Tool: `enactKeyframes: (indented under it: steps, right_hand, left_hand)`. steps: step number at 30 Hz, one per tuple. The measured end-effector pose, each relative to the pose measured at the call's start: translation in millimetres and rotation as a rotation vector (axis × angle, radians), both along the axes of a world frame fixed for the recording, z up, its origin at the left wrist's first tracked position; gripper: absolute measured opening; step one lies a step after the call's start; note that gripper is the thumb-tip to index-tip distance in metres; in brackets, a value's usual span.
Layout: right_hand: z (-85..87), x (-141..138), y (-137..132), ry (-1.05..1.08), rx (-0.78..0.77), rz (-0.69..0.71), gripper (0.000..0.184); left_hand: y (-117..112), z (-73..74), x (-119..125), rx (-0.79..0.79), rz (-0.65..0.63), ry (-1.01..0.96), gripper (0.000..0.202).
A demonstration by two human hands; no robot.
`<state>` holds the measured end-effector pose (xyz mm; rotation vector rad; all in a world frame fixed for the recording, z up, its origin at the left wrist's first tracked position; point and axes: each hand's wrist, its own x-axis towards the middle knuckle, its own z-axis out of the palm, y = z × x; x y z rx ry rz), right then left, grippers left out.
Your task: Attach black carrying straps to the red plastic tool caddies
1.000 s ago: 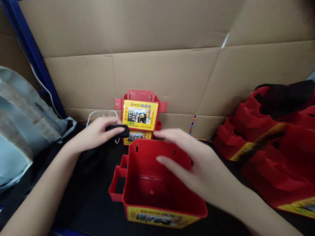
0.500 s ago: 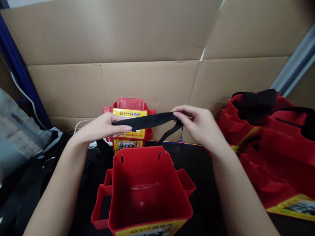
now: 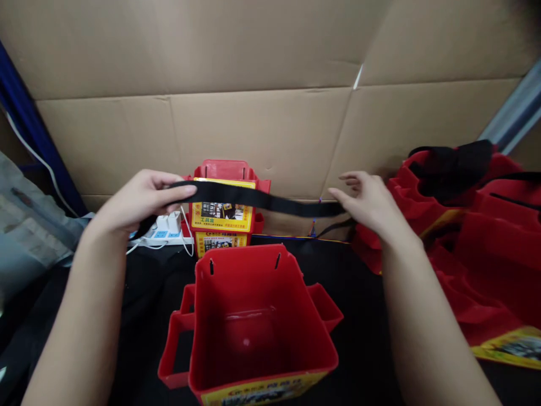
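Observation:
A black strap (image 3: 262,200) is stretched flat between both hands above an open red plastic box (image 3: 253,330). My left hand (image 3: 135,200) pinches one end of it with thumb and fingers closed. My right hand (image 3: 367,203) pinches the strap further along, and a loose tail of strap hangs below that hand. The red box stands empty on the black surface, with two slots in its far wall and side handles. Behind it stand two stacked red boxes with yellow labels (image 3: 224,208).
Cardboard sheets (image 3: 270,101) form the back wall. A pile of nested red boxes with black straps (image 3: 469,214) lies at the right. A white power strip with cables (image 3: 163,234) sits behind my left hand. Grey plastic bags (image 3: 25,237) are at the left.
My hands have moved apart, drawing the black strap out longer and flatter. One second ago only the left hand held the bunched strap while the right hovered over the box.

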<state>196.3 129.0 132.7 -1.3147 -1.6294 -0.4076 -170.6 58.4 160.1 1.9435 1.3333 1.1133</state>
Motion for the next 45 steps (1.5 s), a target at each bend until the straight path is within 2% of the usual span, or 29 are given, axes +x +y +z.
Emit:
enactKeyframes:
  steps: [1, 4, 5, 7, 8, 10, 14, 16, 18, 22, 25, 28, 31, 34, 37, 40, 42, 45]
  right_hand:
    - [0.0, -17, -6, 0.003, -0.047, 0.114, 0.041]
    - [-1.9, -77, -32, -0.009, -0.202, 0.684, 0.046]
    - [-3.6, -94, -40, -0.045, -0.274, 0.825, 0.047]
    - [-7.5, -117, -50, -0.042, -0.366, 0.96, 0.044]
    - [-8.9, -121, -51, -0.04, -0.414, 0.981, 0.041]
    - [-9.2, -114, -48, -0.041, -0.484, 0.934, 0.032]
    - [1.6, -68, -34, -0.089, -0.469, 0.646, 0.022]
    - [7.3, -53, -33, -0.137, -0.52, 0.588, 0.022]
    - [8.6, -56, -36, -0.182, -0.551, 0.64, 0.026]
    - [-1.4, -93, -46, -0.165, -0.517, 0.873, 0.046]
    - [-8.3, -107, -46, -0.181, -0.596, 0.934, 0.045]
    - [-7.7, -99, -42, -0.217, -0.646, 0.999, 0.038]
    - [-5.9, -90, -38, -0.241, -0.653, 1.014, 0.033]
    - [-9.4, -95, -36, -0.158, -0.617, 1.051, 0.041]
    - [-13.8, -102, -33, -0.09, -0.597, 1.117, 0.048]
    - [-13.1, -92, -28, -0.094, -0.63, 1.024, 0.043]
    - [-11.8, -77, -23, -0.098, -0.688, 0.96, 0.04]
    - [-15.4, -55, -12, -0.092, -0.832, 0.912, 0.037]
  left_hand:
    - [4, -3.6, 10, 0.041, -0.034, 0.035, 0.033]
    - [14, -16.4, 43, 0.15, -0.205, 0.169, 0.033]
    - [16, -20.3, 52, 0.17, -0.264, 0.211, 0.032]
    - [18, -25.3, 65, 0.205, -0.338, 0.274, 0.029]
    - [19, -26.1, 66, 0.213, -0.354, 0.3, 0.028]
    - [19, -24.3, 60, 0.201, -0.356, 0.348, 0.026]
    - [18, -14.4, 27, 0.141, -0.292, 0.403, 0.028]
    - [17, -12.1, 18, 0.145, -0.251, 0.401, 0.029]
    - [17, -13.8, 24, 0.157, -0.244, 0.412, 0.028]
    - [16, -25.1, 60, 0.214, -0.325, 0.432, 0.022]
    - [14, -31.1, 76, 0.236, -0.391, 0.438, 0.018]
    - [14, -31.5, 75, 0.165, -0.429, 0.414, 0.021]
    - [15, -30.7, 72, 0.112, -0.296, 0.337, 0.022]
    - [19, -32.0, 76, 0.135, -0.228, 0.284, 0.022]
    - [18, -34.4, 85, 0.218, -0.186, 0.346, 0.019]
    - [12, -36.0, 87, 0.158, -0.114, 0.435, 0.032]
    - [8, -36.3, 83, 0.077, -0.241, 0.488, 0.033]
    - [8, -36.0, 72, 0.029, -0.586, 0.578, 0.022]
